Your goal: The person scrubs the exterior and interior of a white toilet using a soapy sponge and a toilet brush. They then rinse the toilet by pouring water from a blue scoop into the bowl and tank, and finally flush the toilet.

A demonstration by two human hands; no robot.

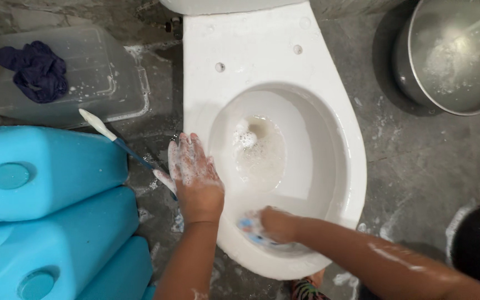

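A white toilet bowl [329, 144] without a seat fills the middle of the view, with foamy water at its bottom. My left hand [194, 175], covered in suds, lies flat on the bowl's left rim, fingers spread. My right hand [276, 224] is down inside the near part of the bowl, closed on a blue and white scrubbing sponge [249, 229] pressed against the inner wall. A toothbrush-like brush [106, 133] with a white head and blue handle lies on the floor just left of my left hand.
Three blue plastic jerrycans [45, 172] lie stacked at the left. A clear plastic tub [112, 83] with a dark blue cloth [37, 69] sits at the upper left. A steel pot [451, 55] of soapy water stands at the upper right. The grey floor is wet and foamy.
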